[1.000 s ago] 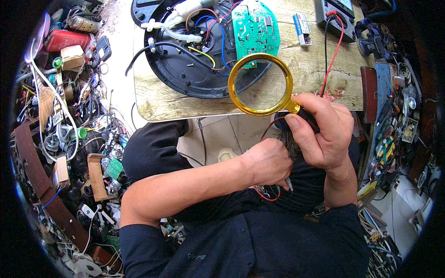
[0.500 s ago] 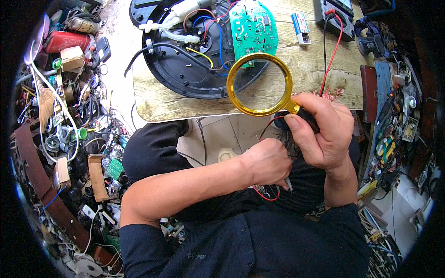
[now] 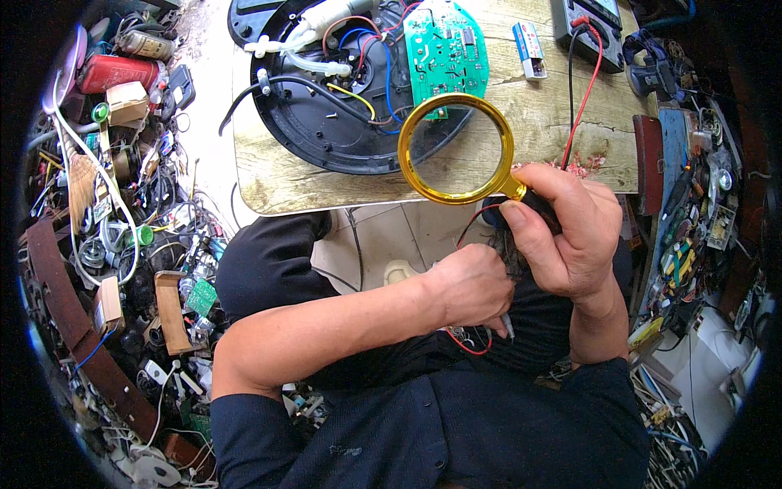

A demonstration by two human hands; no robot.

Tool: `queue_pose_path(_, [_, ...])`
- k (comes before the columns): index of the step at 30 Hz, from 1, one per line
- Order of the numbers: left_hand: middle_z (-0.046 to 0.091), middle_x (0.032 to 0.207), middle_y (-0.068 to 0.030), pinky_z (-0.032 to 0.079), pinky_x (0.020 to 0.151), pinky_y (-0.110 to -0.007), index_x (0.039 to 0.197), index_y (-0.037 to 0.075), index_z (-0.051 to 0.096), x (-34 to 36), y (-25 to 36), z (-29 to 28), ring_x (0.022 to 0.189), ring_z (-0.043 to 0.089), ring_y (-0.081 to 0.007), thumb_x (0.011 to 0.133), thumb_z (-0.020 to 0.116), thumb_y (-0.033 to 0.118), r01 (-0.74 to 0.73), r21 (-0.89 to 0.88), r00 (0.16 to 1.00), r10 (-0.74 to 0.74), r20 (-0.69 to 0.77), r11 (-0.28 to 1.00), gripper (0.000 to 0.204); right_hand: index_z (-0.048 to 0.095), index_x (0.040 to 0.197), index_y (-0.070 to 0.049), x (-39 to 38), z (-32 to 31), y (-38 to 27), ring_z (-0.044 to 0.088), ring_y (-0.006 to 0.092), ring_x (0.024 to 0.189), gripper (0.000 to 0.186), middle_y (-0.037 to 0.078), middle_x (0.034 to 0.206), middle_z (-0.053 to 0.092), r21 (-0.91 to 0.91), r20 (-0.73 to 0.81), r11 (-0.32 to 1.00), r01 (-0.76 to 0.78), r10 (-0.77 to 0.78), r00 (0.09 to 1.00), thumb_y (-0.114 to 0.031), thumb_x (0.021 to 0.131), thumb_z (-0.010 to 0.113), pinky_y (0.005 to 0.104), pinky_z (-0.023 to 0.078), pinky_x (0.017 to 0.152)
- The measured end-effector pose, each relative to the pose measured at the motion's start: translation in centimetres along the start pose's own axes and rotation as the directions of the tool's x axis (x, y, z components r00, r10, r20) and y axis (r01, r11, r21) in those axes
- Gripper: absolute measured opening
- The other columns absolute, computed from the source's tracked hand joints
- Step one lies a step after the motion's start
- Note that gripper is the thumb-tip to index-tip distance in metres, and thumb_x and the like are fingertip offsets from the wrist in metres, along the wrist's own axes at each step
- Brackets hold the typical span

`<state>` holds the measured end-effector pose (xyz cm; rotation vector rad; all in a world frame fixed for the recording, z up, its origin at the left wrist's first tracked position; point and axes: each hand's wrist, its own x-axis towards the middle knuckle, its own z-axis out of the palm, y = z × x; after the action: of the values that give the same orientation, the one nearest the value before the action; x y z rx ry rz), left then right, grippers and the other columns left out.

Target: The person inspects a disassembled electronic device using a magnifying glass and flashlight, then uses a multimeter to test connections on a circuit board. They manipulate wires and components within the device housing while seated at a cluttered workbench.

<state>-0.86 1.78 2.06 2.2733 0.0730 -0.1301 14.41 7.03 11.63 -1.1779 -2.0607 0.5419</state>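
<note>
My right hand [image 3: 574, 232] is closed round the dark handle of a magnifying glass [image 3: 450, 196] with a gold rim. Its lens is over the table's front edge, overlapping the lower tip of a green circuit board [image 3: 444, 53] and the side of a round black appliance base [image 3: 342, 151]. Lower down, my left hand [image 3: 472, 285] crosses over my lap, fingers curled round a slim tool [image 3: 509, 325] whose grey end pokes out below; most of it is hidden. A thin red wire [image 3: 470, 350] loops just under that hand.
A multimeter [image 3: 574, 24] with red and black leads lies at the table's far right, near a small blue-and-white box [image 3: 529, 50]. Hoses and coloured wires fill the base. Piled parts and cables [image 3: 122, 236] crowd the left; tools [image 3: 680, 253] clutter the right.
</note>
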Motion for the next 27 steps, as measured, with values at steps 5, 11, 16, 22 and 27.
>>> queue_pose_path(5, [0.07, 0.091, -0.0116, 0.053, 0.083, -0.048, 0.094, 0.005, 0.075, -0.2, 0.3, -0.5, 0.095, 0.069, -0.0352, 0.076, 0.076, 0.068, -0.039, 0.033, 0.999, 0.039, -0.009, 0.999, 0.065, 0.071, 0.111, 0.002, -0.3, 0.0, 0.2, 0.073, 0.0287, 0.065, 0.029, 0.016, 0.085, 0.075, 0.019, -0.016, 1.0, -0.004, 0.005, 1.0, -0.006, 0.085, 0.08, 0.0372, 0.055, 0.059])
queue_pose_path(11, [0.073, 0.077, -0.0101, 0.059, 0.071, -0.047, 0.085, 0.007, 0.076, -0.4, 1.2, -4.4, 0.081, 0.076, -0.0348, 0.074, 0.078, 0.068, -0.113, 0.178, 0.985, 0.133, -0.107, 0.977, 0.062, 0.071, 0.11, 0.001, -1.1, -0.6, 0.4, 0.07, 0.0276, 0.06, 0.028, 0.015, 0.077, 0.072, 0.011, -0.072, 1.0, -0.004, 0.005, 0.997, -0.008, 0.086, 0.08, 0.037, 0.052, 0.056])
queue_pose_path(16, [0.07, 0.08, -0.0119, 0.059, 0.065, -0.045, 0.092, 0.006, 0.069, 0.7, 3.3, -9.1, 0.078, 0.075, -0.0334, 0.074, 0.078, 0.067, -0.048, 0.262, 0.975, 0.103, -0.198, 0.964, 0.064, 0.069, 0.112, 0.003, -2.1, -3.8, 0.7, 0.07, 0.0218, 0.061, 0.026, 0.014, 0.074, 0.07, 0.123, -0.291, 0.992, -0.032, 0.067, 0.954, -0.007, 0.09, 0.078, 0.0336, 0.051, 0.055])
queue_pose_path(22, [0.069, 0.086, -0.0111, 0.057, 0.065, -0.047, 0.111, 0.01, 0.065, 5.4, 4.2, -14.9, 0.079, 0.073, -0.0369, 0.071, 0.084, 0.063, 0.158, 0.41, 0.933, 0.0, -0.36, 0.898, 0.069, 0.07, 0.118, 0.005, -5.2, -8.4, 3.1, 0.055, 0.0028, 0.069, 0.022, -0.002, 0.081, 0.066, 0.325, -0.634, 0.925, -0.194, 0.366, 0.681, -0.011, 0.103, 0.068, 0.0224, 0.044, 0.061])
queue_pose_path(27, [0.072, 0.097, -0.0184, 0.057, 0.077, -0.051, 0.118, 0.005, 0.065, 11.9, -0.6, -17.1, 0.091, 0.072, -0.0421, 0.079, 0.084, 0.062, 0.318, 0.433, 0.919, -0.163, -0.358, 0.843, 0.071, 0.071, 0.112, 0.001, -8.0, -11.0, 6.4, 0.054, 0.004, 0.068, 0.019, -0.002, 0.082, 0.066, 0.571, -0.669, 0.817, -0.079, 0.519, 0.531, -0.017, 0.106, 0.067, 0.0224, 0.045, 0.06])
